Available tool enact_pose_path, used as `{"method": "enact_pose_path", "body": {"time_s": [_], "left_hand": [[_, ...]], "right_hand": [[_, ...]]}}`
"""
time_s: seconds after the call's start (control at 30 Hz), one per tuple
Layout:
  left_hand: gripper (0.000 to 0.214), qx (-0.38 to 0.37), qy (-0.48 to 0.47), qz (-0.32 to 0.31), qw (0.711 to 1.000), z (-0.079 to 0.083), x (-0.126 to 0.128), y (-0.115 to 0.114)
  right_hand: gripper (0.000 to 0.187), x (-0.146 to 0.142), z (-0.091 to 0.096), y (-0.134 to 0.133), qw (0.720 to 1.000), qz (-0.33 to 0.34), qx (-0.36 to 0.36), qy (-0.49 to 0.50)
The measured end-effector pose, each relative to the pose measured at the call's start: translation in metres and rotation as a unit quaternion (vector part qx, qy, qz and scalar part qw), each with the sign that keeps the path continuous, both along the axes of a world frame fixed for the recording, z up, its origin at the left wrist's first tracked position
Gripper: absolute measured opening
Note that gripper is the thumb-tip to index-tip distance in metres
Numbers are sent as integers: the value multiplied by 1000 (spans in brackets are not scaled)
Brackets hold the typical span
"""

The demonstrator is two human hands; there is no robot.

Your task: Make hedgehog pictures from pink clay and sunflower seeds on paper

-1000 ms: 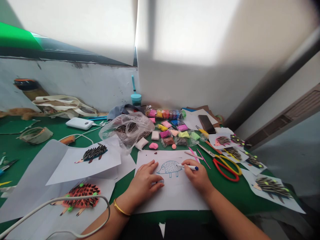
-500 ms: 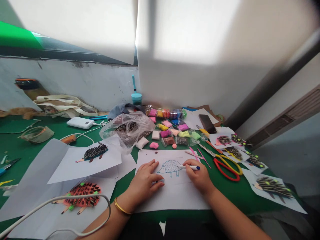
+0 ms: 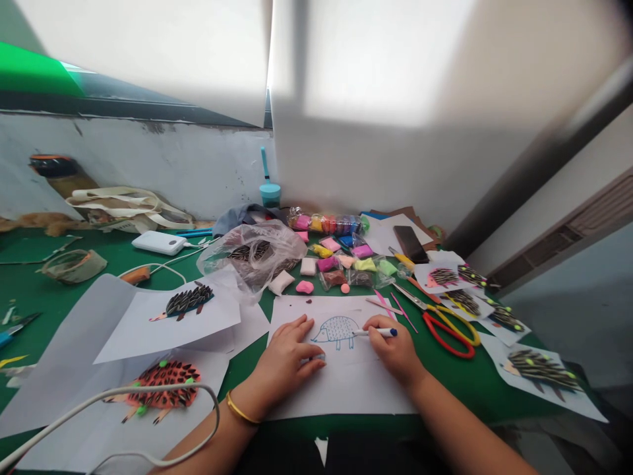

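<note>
A hedgehog (image 3: 339, 332) is drawn in blue line on a sheet of white paper (image 3: 346, 389) in front of me. My right hand (image 3: 393, 349) grips a white marker (image 3: 376, 332) with a dark blue end, its tip at the right side of the drawn body. Flat on the paper at the left of the drawing rests my left hand (image 3: 289, 356), fingers stretched out. Something small and bluish shows between its thumb and forefinger, too covered to name. Two tiny dark bits lie near the sheet's top edge.
Clay packets (image 3: 329, 264) and a plastic bag of seeds (image 3: 252, 254) lie beyond the paper. Scissors (image 3: 448, 330) with red and yellow handles sit to the right, beside finished hedgehog pictures (image 3: 541, 369). More pictures (image 3: 188, 300) and a white cable (image 3: 148, 389) are on the left.
The marker tip has shifted very slightly to the right along with my right hand. My left hand stays where it was.
</note>
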State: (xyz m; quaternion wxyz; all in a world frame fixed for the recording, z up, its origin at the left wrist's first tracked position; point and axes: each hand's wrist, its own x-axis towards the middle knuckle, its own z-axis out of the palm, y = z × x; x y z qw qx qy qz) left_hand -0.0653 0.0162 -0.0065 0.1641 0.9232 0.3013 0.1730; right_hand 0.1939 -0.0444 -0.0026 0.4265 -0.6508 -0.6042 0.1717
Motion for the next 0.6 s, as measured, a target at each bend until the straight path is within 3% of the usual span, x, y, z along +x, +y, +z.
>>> {"method": "enact_pose_path", "body": {"time_s": [0.6], "left_hand": [[15,-10,3,3,1000,2,0,-1]], "right_hand": [[19,1,2,-3,1000,-6,-14,7]]}}
